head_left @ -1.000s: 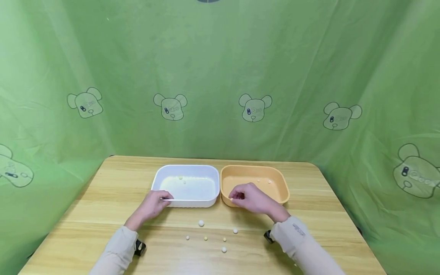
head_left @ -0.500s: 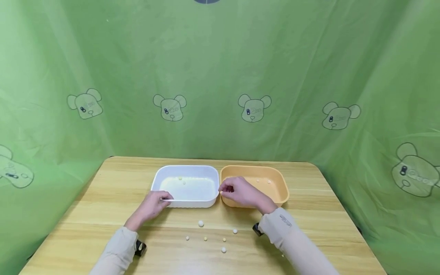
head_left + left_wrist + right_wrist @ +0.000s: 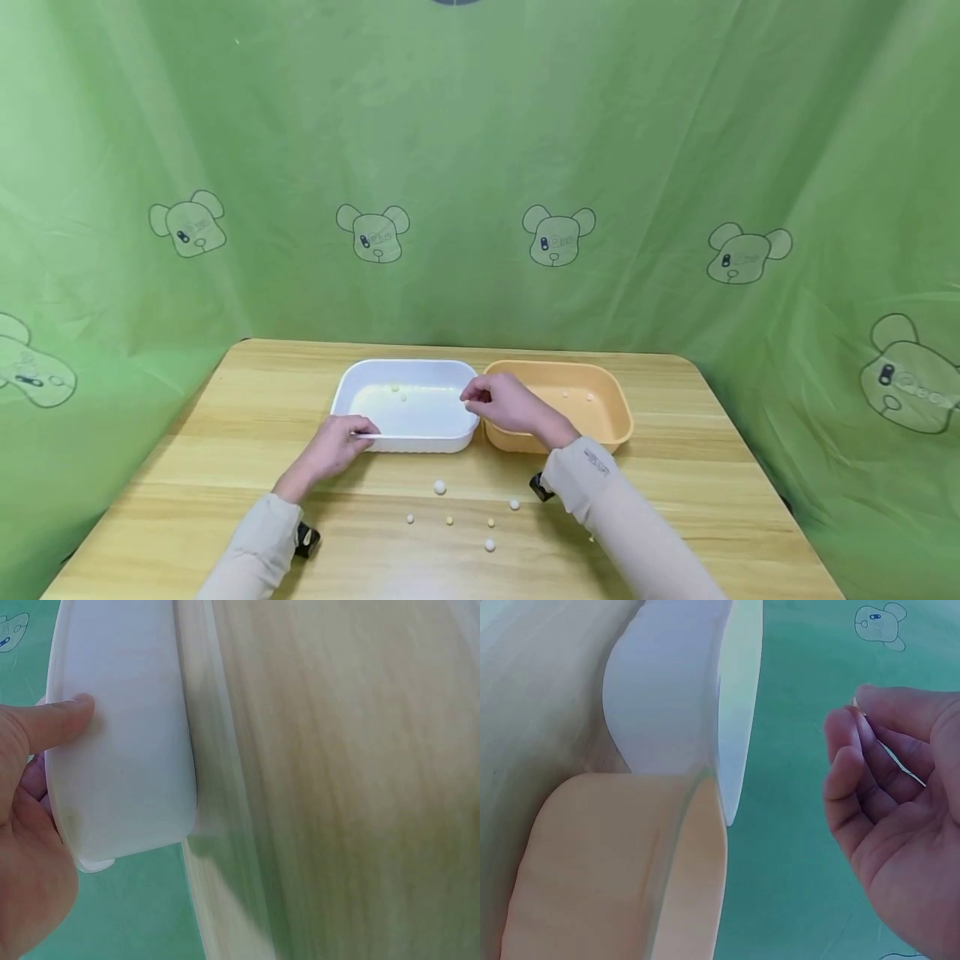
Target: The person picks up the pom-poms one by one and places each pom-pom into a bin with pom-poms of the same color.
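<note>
My left hand grips the near left rim of a white plastic basin. In the left wrist view its thumb lies along the basin's outer wall, the other fingers behind the rim. Above the basin's right end is my right hand, pinching a small pale ball between thumb and fingertips. Most of that ball is hidden. Inside the white basin lie a yellow ball and a small white ball. An orange basin stands right beside it, with small white balls inside.
Several loose balls lie on the wooden table in front of the basins, among them a larger white ball, another white ball and a yellow ball. A green curtain surrounds the table's back and sides.
My right hand has moved left and slightly up, from the orange basin's near rim to over the white basin's right end. The left hand has stayed on the white basin.
</note>
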A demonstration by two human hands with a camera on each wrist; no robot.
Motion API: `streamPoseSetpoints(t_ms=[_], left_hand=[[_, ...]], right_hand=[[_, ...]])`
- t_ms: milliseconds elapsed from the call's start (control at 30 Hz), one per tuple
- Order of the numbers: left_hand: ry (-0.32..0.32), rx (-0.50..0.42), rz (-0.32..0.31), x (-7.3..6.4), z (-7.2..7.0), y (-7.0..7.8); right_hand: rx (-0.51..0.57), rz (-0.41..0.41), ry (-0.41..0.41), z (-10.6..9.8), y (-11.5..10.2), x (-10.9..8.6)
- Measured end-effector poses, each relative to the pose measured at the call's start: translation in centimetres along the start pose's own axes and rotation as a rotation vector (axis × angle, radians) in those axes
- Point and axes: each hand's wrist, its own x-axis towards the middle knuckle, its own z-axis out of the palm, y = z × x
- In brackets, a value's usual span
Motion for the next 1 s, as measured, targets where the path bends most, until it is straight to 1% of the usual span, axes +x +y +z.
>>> streamPoseSetpoints(t_ms=[200,333,633,767,867,1000], left_hand=[[0.002,0.008,0.004,0.1,-0.1,0.0],[0.004,0.01,0.002,0.0,-0.1,0.0],[0.014,0.008,-0.003,-0.1,-0.2,0.3],[0.013,0.01,-0.006,-0.1,-0.2,0.3],[0.013,0.012,-0.01,-0.1,-0.1,0.2],[0.014,0.007,0.005,0.0,0.0,0.0]], right_hand=[[0.044,0.05,0.001,0.3,0.4,1.1],[0.055,0.081,0.001,0.6,0.7,1.6],[0.112,0.098,-0.004,1.1,1.2,2.5],[0.109,0.115,0.001,1.4,1.5,3.0],[0.102,0.151,0.003,1.6,1.7,3.4],[0.091,0.177,0.007,1.8,1.8,3.9]])
